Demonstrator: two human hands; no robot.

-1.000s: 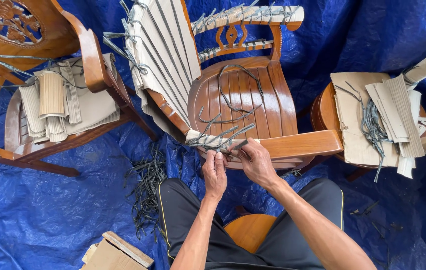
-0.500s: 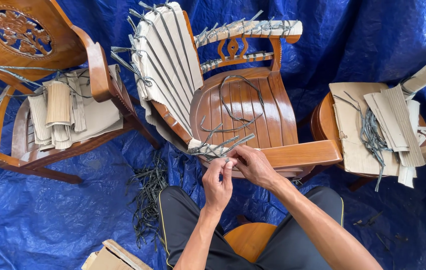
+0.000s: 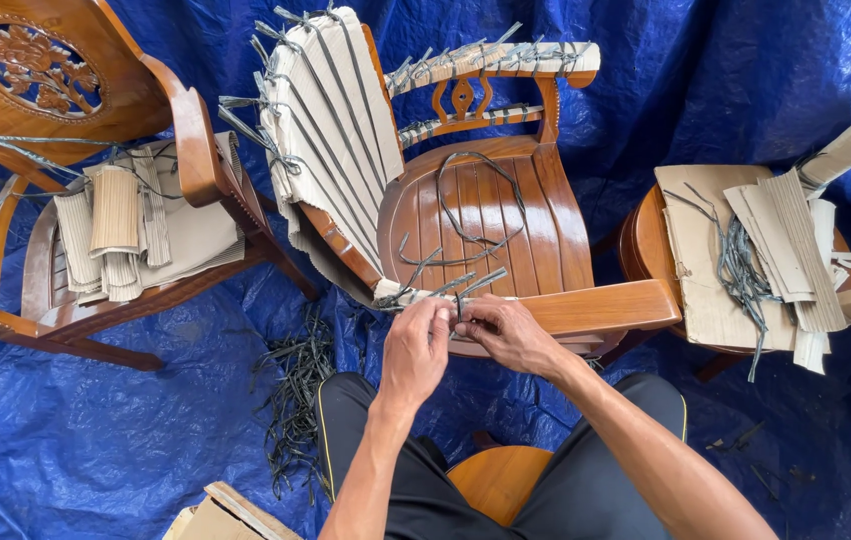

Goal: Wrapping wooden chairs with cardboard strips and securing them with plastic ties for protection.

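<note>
Centre of frame: wooden chair (image 3: 485, 215), slatted seat, its back wrapped in corrugated cardboard (image 3: 330, 130) bound with grey straps. Near armrest (image 3: 600, 305) bare wood on the right; its left end covered by a cardboard wrap (image 3: 390, 292) with strap ends (image 3: 470, 283) sticking up.

Left hand (image 3: 415, 350): fingers curled closed over the wrapped end of the armrest, pinching the strap there. Half a second ago this hand was lifted slightly with fingertips pinched on a strap end; it now lies lower and flatter on the wrap, which suggests the tie is being pressed or drawn snug.

Right hand (image 3: 505, 330): fingers closed on the same strap, just beside the left hand, little changed in place.

Seat centre: loose strap loop (image 3: 475, 200), unmoved.

Left of frame: second chair (image 3: 75, 120) with rolled cardboard pieces (image 3: 115, 215) on its seat.

Right of frame: stool (image 3: 645, 225) carrying cardboard sheets (image 3: 745, 240) and a strap bundle (image 3: 740, 255).

Lower centre-left: strap offcuts (image 3: 295, 390) on the blue tarpaulin (image 3: 95, 440).
</note>
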